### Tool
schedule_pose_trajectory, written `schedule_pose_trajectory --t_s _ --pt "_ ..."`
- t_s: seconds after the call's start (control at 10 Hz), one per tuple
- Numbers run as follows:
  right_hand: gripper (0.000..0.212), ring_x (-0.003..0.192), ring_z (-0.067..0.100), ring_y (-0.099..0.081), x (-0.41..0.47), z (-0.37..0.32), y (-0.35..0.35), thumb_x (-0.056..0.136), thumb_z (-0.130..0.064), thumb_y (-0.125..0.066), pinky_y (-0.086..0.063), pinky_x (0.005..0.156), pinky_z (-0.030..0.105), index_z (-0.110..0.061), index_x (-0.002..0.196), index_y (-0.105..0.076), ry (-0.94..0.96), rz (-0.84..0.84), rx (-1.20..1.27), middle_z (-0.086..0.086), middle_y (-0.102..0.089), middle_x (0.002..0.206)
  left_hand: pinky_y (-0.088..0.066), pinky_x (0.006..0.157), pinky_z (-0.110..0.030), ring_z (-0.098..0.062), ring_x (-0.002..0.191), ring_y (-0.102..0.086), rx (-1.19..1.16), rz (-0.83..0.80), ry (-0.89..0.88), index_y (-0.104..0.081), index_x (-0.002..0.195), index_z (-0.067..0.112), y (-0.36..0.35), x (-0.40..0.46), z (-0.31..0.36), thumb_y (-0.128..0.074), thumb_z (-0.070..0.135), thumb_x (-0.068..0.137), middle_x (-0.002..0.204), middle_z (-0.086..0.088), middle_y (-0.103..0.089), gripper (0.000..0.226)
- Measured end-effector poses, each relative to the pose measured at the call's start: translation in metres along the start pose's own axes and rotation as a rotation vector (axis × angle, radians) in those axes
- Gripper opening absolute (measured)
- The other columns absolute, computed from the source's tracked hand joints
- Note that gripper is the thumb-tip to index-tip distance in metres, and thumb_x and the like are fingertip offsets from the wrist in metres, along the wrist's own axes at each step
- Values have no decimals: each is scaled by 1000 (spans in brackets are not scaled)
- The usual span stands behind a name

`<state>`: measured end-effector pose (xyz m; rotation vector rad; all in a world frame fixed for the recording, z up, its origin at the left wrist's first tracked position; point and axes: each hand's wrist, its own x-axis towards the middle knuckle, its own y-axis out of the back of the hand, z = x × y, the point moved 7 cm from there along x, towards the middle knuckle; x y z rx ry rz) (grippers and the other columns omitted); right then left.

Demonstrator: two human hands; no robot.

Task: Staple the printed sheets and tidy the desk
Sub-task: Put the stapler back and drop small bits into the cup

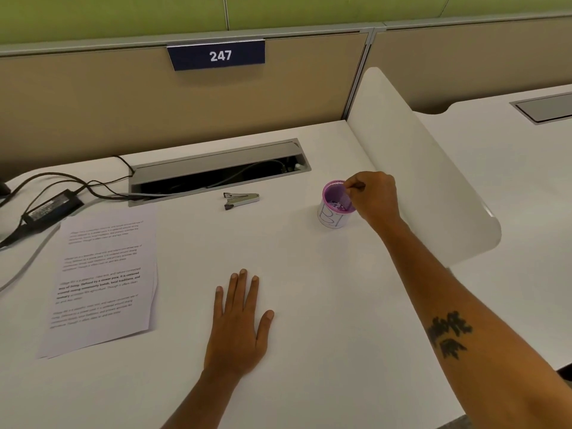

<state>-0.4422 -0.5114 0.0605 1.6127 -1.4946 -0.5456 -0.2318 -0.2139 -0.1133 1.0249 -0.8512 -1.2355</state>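
White desk (309, 289) fills the head view, tan partition behind with a blue "247" plate (216, 55) at top centre; open cable trough (216, 171) mid-frame.

Printed sheets (105, 283): loose stack, left of centre, edges slightly fanned at the lower right corner, so apparently not yet stapled. Light, floppy, will slide on the smooth top; best squared up first, then pinched at a corner.

Stapler (241, 200): small, metal, lying hinged open just below the trough, well apart from the sheets. Rigid, light; take it by the body, closed.

Purple mesh cup (335, 204), right of centre, paper label wrapped around it, small bits in the bottom. Light, could tip if nudged at the rim.

Power brick (51, 209) and cables at far left, near the sheets' top edge.

Right hand (376, 195): arm stretched forward, fingers curled together at the cup's rim, fingertips pinched; something thin may be between them, too small to tell.

Left hand (240, 323): flat, palm down on bare desk, fingers spread, holding nothing.
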Motion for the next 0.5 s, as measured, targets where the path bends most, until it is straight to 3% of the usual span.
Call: schedule_pose_trajectory --t_s 0.2,0.3,0.5 --pt "23 84 28 -77 -9 3 5 89 8 -66 -59 79 28 -2 96 -85 21 10 23 14 -83 94 -7 134 -53 -22 167 -1 3 5 -7 -10 171 20 2 0 1 -25 57 109 181 -4 -3 74" --pt "22 81 27 -77 -16 9 9 86 8 -69 -63 79 34 -4 93 -85 0 22 44 12 -83 90 -7 134 -53 -21 167 1 4 -10 -7 -10 171 20 1 -1 2 -23 59 108 181 -4 -2 75" --pt "10 76 24 -75 -60 26 14 87 1 -77 -63 76 37 -5 90 -83 -62 58 75 8 -82 86 0 134 -50 -19 167 7 -63 -17 -29 -3 171 24 7 -3 4 -25 67 105 181 2 6 82"
